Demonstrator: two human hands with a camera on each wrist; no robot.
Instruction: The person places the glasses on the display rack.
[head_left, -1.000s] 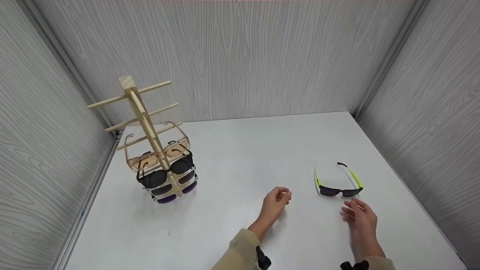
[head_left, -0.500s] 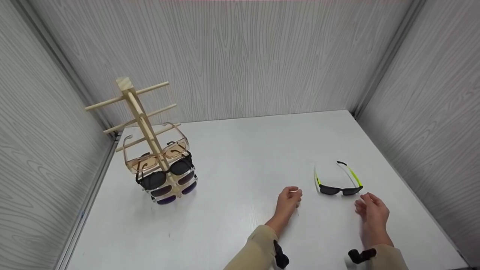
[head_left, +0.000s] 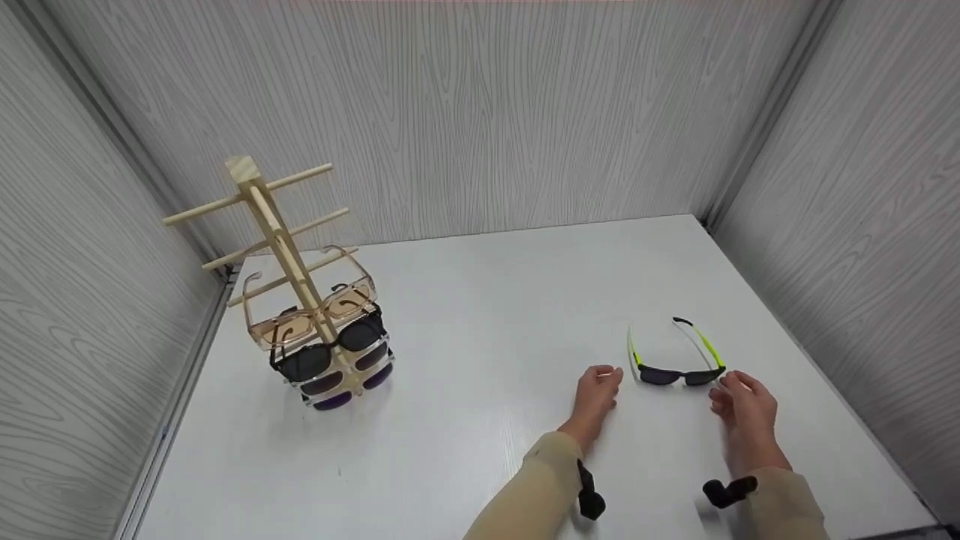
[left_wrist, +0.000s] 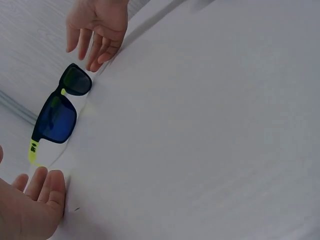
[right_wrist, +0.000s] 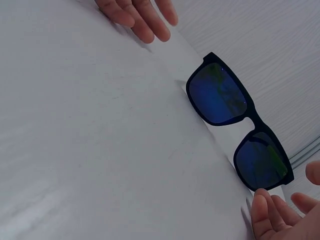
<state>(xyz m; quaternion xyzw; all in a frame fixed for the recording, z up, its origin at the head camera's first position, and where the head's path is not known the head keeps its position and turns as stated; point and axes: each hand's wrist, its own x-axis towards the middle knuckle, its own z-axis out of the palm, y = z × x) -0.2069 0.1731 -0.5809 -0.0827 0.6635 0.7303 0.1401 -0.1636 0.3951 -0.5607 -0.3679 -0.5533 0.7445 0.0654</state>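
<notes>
A pair of sunglasses (head_left: 660,376) with a black front and yellow-green temples lies unfolded on the white table, lenses facing me. The lenses look dark blue in the right wrist view. My left hand (head_left: 598,394) is just left of the frame, apart from it, its fingers relaxed and holding nothing. At the right hinge corner is my right hand (head_left: 748,409), fingers loosely bent. In the right wrist view, the right hand's fingertips (right_wrist: 261,197) come up to the lower rim of the near lens; whether they touch it, I cannot tell.
A wooden display stand (head_left: 277,232) with crossbars rises at the left; several sunglasses (head_left: 330,347) hang on its lower part, its upper bars bare. Grey wood-grain panels (head_left: 465,112) enclose the white table (head_left: 480,300) at the back and both sides.
My left hand has moved right and slightly forward, closer to the sunglasses. The right hand went right, then forward to the frame's right corner. The sunglasses stay in place on the table.
</notes>
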